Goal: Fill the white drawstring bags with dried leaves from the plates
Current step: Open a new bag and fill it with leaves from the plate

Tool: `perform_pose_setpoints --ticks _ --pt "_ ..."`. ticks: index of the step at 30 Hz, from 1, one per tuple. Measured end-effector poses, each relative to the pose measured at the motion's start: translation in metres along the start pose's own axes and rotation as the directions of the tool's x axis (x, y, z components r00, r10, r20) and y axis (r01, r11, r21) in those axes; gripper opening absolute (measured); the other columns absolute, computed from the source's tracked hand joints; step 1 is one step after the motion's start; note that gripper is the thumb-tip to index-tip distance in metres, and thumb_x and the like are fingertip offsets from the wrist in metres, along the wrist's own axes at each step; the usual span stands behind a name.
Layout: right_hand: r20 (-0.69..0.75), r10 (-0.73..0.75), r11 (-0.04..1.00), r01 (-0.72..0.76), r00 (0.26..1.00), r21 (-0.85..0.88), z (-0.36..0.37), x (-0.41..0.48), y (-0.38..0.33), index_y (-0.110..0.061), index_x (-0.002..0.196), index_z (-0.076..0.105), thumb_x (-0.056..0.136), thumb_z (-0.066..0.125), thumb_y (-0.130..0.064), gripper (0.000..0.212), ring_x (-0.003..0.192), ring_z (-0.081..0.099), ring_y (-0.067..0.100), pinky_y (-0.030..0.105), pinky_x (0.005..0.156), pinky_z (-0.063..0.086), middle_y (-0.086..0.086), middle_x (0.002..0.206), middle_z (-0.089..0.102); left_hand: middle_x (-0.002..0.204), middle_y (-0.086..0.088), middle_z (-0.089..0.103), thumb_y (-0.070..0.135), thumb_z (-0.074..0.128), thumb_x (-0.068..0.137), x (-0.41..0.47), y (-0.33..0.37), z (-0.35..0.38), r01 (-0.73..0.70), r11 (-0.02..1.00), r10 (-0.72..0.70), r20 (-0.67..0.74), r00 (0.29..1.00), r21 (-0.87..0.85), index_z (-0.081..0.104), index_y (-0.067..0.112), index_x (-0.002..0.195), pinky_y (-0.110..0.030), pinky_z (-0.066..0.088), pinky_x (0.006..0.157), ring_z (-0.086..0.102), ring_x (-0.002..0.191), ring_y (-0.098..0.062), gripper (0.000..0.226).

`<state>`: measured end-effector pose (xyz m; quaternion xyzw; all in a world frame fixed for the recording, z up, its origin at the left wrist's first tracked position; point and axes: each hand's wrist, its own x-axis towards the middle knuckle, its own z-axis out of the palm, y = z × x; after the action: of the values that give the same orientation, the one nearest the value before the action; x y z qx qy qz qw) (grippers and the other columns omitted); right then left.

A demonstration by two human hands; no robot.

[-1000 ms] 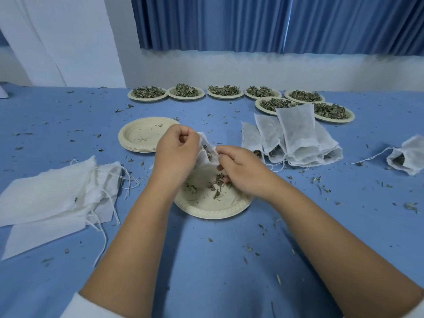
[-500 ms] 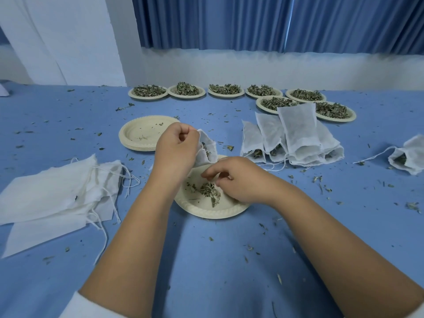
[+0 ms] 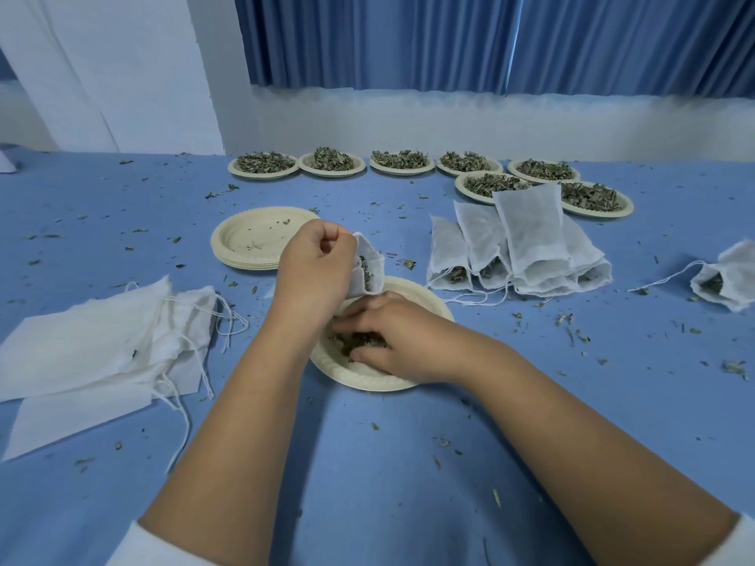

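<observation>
Head view.

- Left hand point(image 3: 314, 271): raised over the near plate point(image 3: 367, 379). Fingers and thumb are curled and pinch the rim of a white drawstring bag point(image 3: 371, 266). The bag hangs from this grip on the hand's right side, with its mouth open and a few leaf bits visible inside.
- Right hand point(image 3: 394, 341): just below and to the right of the left hand, palm down inside the plate. Fingers and thumb are curled round a clump of dried leaves point(image 3: 356, 341), which lies on the plate floor under the fingertips.
- Bag and right hand: the bag's lower edge sits close above the knuckles. Cannot tell if they touch.
- Beyond the left hand, slightly to its left: stack of empty plates point(image 3: 253, 239) holding only crumbs.
- Well to the left of the left hand: empty bags point(image 3: 94, 349) lying flat and overlapped, strings loose.
- Beyond and to the right of the right hand: filled bags point(image 3: 527, 247), overlapped, mouths toward the person.
- Far to the right of the right hand: lone bag point(image 3: 729, 279), its string trailing.
- Far beyond both hands: seven heaped plates point(image 3: 402, 163) near the table's back edge.
- Blue table point(image 3: 367, 463) has leaf fragments scattered on all sides of both hands.
</observation>
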<state>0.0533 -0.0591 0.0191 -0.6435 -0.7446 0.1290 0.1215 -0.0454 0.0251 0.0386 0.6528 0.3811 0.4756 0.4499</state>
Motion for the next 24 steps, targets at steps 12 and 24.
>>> perform_pose_setpoints --ticks 12,24 --pt "-0.136 -0.037 0.991 0.054 0.990 0.125 0.004 -0.002 -0.009 -0.015 0.097 0.079 0.080 0.064 -0.003 0.026 0.087 0.057 0.008 0.025 0.083 0.046 -0.007 0.094 0.068 0.071 0.009 0.058 0.018 0.056 0.093 0.000 -0.002 -0.001 -0.018 1.000 0.018 0.007 1.000 0.008 0.061 0.023 0.080 -0.006 0.040 0.054 0.050 0.052 0.009 0.015" --pt "-0.277 0.270 0.651 0.037 0.922 0.758 -0.038 -0.016 0.020 -0.030 0.080 0.080 0.081 0.070 -0.007 0.025 0.074 0.065 0.005 0.018 0.074 0.051 -0.004 0.083 0.076 0.064 0.014 0.056 0.019 0.057 0.091 -0.001 0.000 -0.004 0.005 0.999 -0.005 0.009 1.000 0.049 0.064 0.022 0.080 -0.016 0.041 0.056 0.047 0.050 0.005 0.013"
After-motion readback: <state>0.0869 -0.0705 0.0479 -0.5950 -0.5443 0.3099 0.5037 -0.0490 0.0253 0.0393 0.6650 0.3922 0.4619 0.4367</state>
